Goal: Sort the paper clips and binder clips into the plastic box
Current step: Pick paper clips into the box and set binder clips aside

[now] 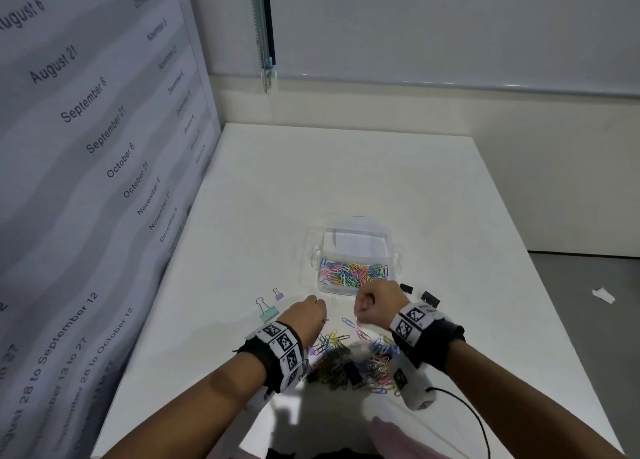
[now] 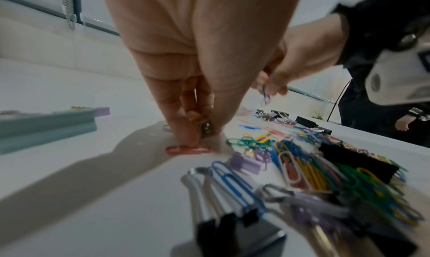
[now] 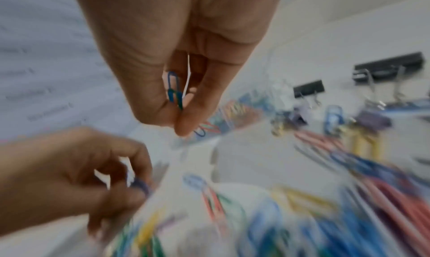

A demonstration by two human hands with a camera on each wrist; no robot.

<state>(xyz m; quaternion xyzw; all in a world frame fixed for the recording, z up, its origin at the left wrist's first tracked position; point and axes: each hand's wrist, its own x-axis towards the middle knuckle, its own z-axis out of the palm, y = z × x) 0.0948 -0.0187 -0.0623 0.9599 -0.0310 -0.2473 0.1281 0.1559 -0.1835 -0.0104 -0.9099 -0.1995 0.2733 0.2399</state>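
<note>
A clear plastic box point(image 1: 393, 251) sits mid-table, its near compartment full of coloured paper clips point(image 1: 353, 272). A mixed pile of paper clips and binder clips point(image 1: 349, 358) lies between my wrists. My left hand point(image 1: 320, 308) points down at the table just left of the box. It pinches a few clips point(image 2: 202, 125) while a fingertip touches a red paper clip point(image 2: 188, 149). My right hand point(image 1: 363, 306) hovers in front of the box and pinches blue and green paper clips point(image 3: 174, 90) between thumb and fingers.
A mint binder clip point(image 1: 268, 315) and a small purple one point(image 1: 278, 296) lie left of my left hand. Two black binder clips point(image 1: 431, 297) lie right of the box. A printed panel point(image 1: 86, 181) walls the table's left edge. A cable point(image 1: 464, 410) trails at the near right.
</note>
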